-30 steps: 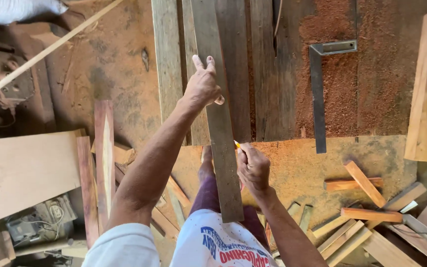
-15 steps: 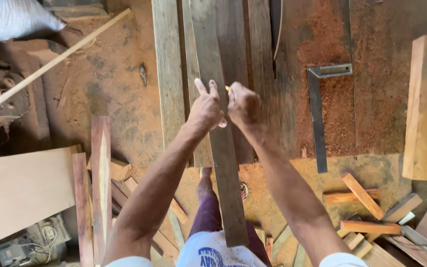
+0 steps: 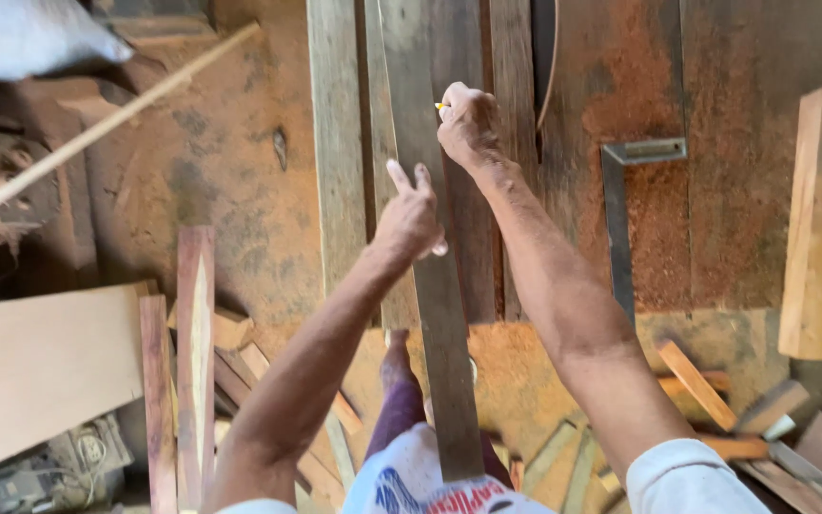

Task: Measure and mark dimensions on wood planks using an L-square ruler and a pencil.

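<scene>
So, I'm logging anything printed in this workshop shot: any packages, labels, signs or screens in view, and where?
No packages, signs or screens show.
Printed shirt: bottom centre, on the person, white with blue and red lettering, partly hidden behind the long grey plank.

my left grip (image 3: 409, 221) rests on a long plank (image 3: 430, 238) that runs away from me, and my right grip (image 3: 468, 122) sits farther along it with a pencil (image 3: 441, 107). a metal square (image 3: 620, 219) lies to the right, a wood block (image 3: 815, 224) beyond it, and offcuts (image 3: 715, 409) on the floor nearby.
</scene>
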